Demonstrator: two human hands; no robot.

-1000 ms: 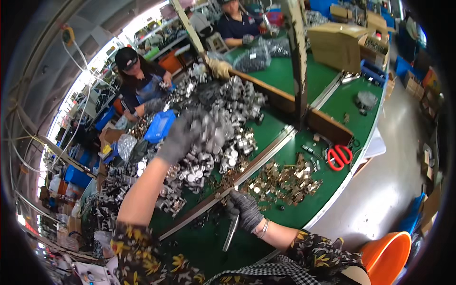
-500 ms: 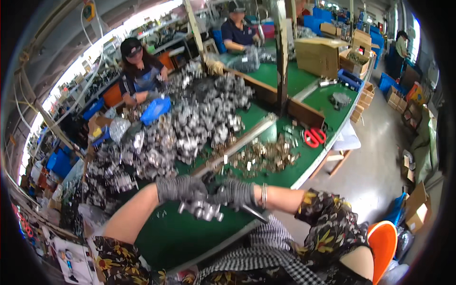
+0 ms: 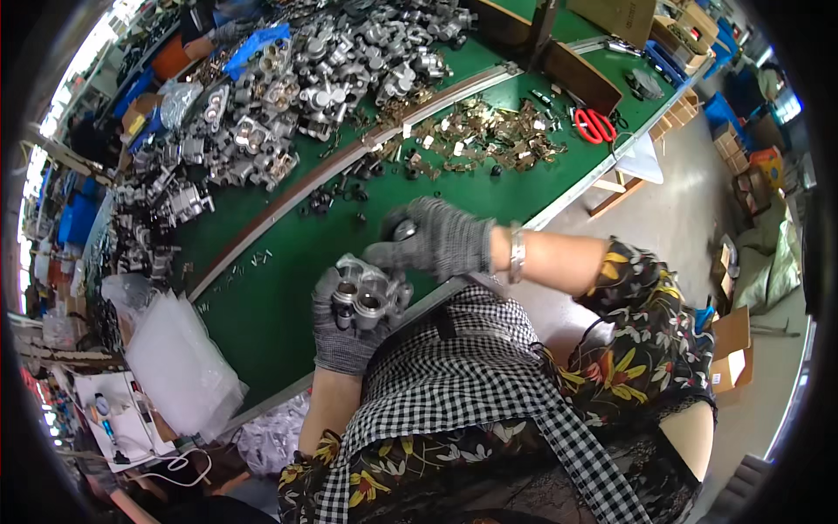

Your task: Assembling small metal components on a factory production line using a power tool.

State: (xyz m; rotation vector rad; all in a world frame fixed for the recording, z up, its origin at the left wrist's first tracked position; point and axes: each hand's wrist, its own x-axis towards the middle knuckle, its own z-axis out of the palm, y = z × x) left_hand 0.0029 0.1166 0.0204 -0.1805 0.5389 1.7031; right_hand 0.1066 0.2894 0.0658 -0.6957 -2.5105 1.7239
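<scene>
Our left hand (image 3: 339, 339) is gripping a silvery metal casting (image 3: 375, 279), the gray-gloved fingers wrapping it from the left and from underneath, and the part is sitting up in that grip with its two round bores (image 3: 368, 302) facing us, clear of the fingers. Over on the other side, our right hand (image 3: 436, 237) is hovering just above and to the right of the casting, its fingers curling in on a dark rounded piece (image 3: 406, 229) that is peeking out beside the thumb. That glove is blurring a little, so we aren't able to tell whether the thumb is touching the casting's upper edge. Below the grip, a black-and-white checkered apron (image 3: 454, 367) is spreading across the lap.

Beyond the grip, we're looking across the green bench (image 3: 262, 323): small black pieces (image 3: 325, 201) are lying near the hands, and past them a long strip (image 3: 349, 155) is running diagonally. Farther off, behind the strip, a big heap of castings (image 3: 327, 87) is filling the bench. Brass-colored clips (image 3: 489, 140) are scattering beyond the right hand, red-handled scissors (image 3: 594, 127) are lying to their right, and translucent sheets (image 3: 188, 367) are stacking up well to the left of the left hand.
</scene>
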